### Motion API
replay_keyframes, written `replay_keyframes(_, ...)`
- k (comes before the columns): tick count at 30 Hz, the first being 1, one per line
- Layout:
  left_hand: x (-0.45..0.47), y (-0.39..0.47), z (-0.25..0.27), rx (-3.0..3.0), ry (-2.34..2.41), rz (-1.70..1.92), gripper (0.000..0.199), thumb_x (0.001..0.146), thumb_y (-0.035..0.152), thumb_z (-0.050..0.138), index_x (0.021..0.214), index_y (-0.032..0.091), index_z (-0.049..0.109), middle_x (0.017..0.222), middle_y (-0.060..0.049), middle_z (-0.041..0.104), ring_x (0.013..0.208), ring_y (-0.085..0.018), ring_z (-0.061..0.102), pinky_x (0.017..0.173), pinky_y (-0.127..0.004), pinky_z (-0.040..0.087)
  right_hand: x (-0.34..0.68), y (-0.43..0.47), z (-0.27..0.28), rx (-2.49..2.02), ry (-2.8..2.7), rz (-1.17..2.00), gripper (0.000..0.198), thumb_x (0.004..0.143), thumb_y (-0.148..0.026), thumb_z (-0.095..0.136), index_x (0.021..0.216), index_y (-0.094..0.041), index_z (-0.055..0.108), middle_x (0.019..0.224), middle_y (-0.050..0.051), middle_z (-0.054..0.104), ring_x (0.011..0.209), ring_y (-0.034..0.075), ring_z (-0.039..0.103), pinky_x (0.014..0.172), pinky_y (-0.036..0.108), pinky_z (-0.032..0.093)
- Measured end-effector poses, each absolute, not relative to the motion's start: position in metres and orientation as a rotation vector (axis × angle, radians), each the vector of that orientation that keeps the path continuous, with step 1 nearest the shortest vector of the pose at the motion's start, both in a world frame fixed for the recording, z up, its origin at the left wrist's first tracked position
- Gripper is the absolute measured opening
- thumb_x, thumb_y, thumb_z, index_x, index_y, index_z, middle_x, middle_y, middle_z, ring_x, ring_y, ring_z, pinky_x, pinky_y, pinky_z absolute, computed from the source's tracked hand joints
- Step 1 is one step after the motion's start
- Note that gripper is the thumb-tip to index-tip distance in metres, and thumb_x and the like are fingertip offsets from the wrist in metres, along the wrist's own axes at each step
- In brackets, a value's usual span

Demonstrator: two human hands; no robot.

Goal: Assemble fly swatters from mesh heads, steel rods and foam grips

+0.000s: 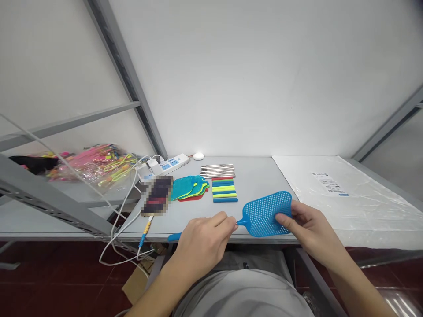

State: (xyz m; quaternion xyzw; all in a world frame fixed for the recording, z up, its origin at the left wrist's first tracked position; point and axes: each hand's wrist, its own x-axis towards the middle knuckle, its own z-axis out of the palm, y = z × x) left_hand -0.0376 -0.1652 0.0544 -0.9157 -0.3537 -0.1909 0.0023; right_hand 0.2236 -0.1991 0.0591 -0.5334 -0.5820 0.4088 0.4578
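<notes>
A blue fly swatter (264, 215) is held level over the front edge of the table, with its perforated head to the right. My left hand (208, 237) is closed around the shaft close to the head's neck; the end of a blue handle shows past its left side. The thumb and fingers of my right hand (307, 224) pinch the head's right edge, bending it slightly. Behind them lie a row of coloured handles (224, 189), a set of metal rods (218, 171) and a pile of loose swatter heads (188, 187) in teal, yellow and red.
A pixelated flat object (157, 196) lies on the table's left, by a power strip (168, 166) with white cables trailing over the edge. A small white round device (198, 156) sits against the wall. White plastic packaging (330, 193) covers the right side. Bagged colourful items (95, 165) fill the left shelf.
</notes>
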Motion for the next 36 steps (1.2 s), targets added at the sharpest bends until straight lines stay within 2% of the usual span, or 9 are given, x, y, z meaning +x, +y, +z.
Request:
replay_keyframes(6,-0.032,-0.154,0.044,-2.931,-1.054,-0.467,0.020,0.096,0.015,0.040,0.099,0.024,0.057,0.079,0.002,0.058,0.063,-0.015,0.054,0.053,-0.030,0.026,0.237,-0.179,0.054,-1.305,-1.690,1.045,0.020,0.086,-0.038,0.067,0.094,-0.020,0.068,0.088,0.004,0.072,0.082,0.022,0.066,0.074,0.035,0.055)
replay_keyframes(9,-0.032,-0.144,0.041,-2.947,-1.092,-0.466,0.019,0.097,0.017,0.041,0.096,0.025,0.058,0.080,0.002,0.061,0.064,-0.015,0.056,0.053,-0.030,0.026,0.239,-0.168,0.046,-1.084,-2.031,0.600,0.011,0.091,-0.023,0.058,0.091,-0.022,0.068,0.093,0.005,0.071,0.087,0.021,0.064,0.077,0.036,0.052)
replay_keyframes(13,-0.038,-0.135,0.038,-2.982,-1.131,-0.556,0.021,0.100,0.024,0.038,0.098,0.024,0.059,0.084,0.001,0.064,0.074,-0.015,0.061,0.058,-0.027,0.032,0.242,-0.163,0.032,-0.884,-2.245,-0.235,0.028,0.088,-0.008,0.055,0.104,-0.026,0.068,0.113,0.008,0.070,0.106,0.026,0.060,0.090,0.046,0.045)
replay_keyframes(15,-0.042,-0.134,0.037,-2.964,-1.151,-0.555,0.022,0.101,0.024,0.038,0.100,0.024,0.060,0.087,0.001,0.065,0.076,-0.015,0.062,0.059,-0.027,0.033,0.247,-0.164,0.027,-0.957,-2.263,-0.346,0.040,0.086,-0.007,0.055,0.117,-0.030,0.065,0.128,0.009,0.064,0.117,0.029,0.055,0.095,0.051,0.042)
replay_keyframes(17,-0.043,-0.135,0.037,-2.918,-1.163,-0.506,0.023,0.100,0.023,0.038,0.101,0.025,0.060,0.088,0.001,0.066,0.074,-0.015,0.062,0.057,-0.027,0.031,0.257,-0.166,0.026,-1.123,-2.268,-0.093,0.051,0.086,-0.012,0.055,0.133,-0.032,0.055,0.142,0.010,0.052,0.128,0.031,0.048,0.100,0.054,0.040)
replay_keyframes(21,-0.040,-0.134,0.037,-2.834,-1.131,-0.395,0.020,0.099,0.021,0.040,0.101,0.024,0.060,0.086,0.000,0.066,0.066,-0.014,0.061,0.051,-0.027,0.026,0.274,-0.160,0.029,-1.182,-2.032,0.938,0.062,0.092,-0.031,0.046,0.152,-0.032,0.028,0.149,0.010,0.044,0.128,0.026,0.051,0.099,0.047,0.047)
replay_keyframes(26,-0.036,-0.130,0.036,-2.788,-1.110,-0.346,0.018,0.095,0.018,0.044,0.102,0.024,0.060,0.086,-0.001,0.066,0.062,-0.014,0.059,0.049,-0.027,0.024,0.260,-0.141,0.026,-1.062,-1.641,1.416,0.058,0.092,-0.042,0.051,0.145,-0.024,0.039,0.127,0.013,0.063,0.111,0.025,0.064,0.088,0.043,0.053)
replay_keyframes(31,-0.039,-0.130,0.039,-2.943,-1.217,-0.411,0.023,0.098,0.021,0.040,0.095,0.024,0.062,0.086,0.000,0.066,0.068,-0.015,0.060,0.056,-0.026,0.030,0.248,-0.143,0.018,-1.090,-1.934,0.635,0.008,0.089,-0.021,0.059,0.091,-0.023,0.066,0.092,0.006,0.072,0.092,0.023,0.065,0.080,0.041,0.053)
replay_keyframes(36,-0.041,-0.131,0.051,-3.402,-1.428,-0.648,0.029,0.099,0.031,0.040,0.086,0.021,0.063,0.079,0.000,0.063,0.074,-0.015,0.056,0.067,-0.025,0.036,0.265,-0.165,-0.008,-0.850,-1.991,-0.512,0.029,0.078,-0.003,0.063,0.090,-0.029,0.069,0.103,0.003,0.073,0.100,0.023,0.064,0.079,0.042,0.052)
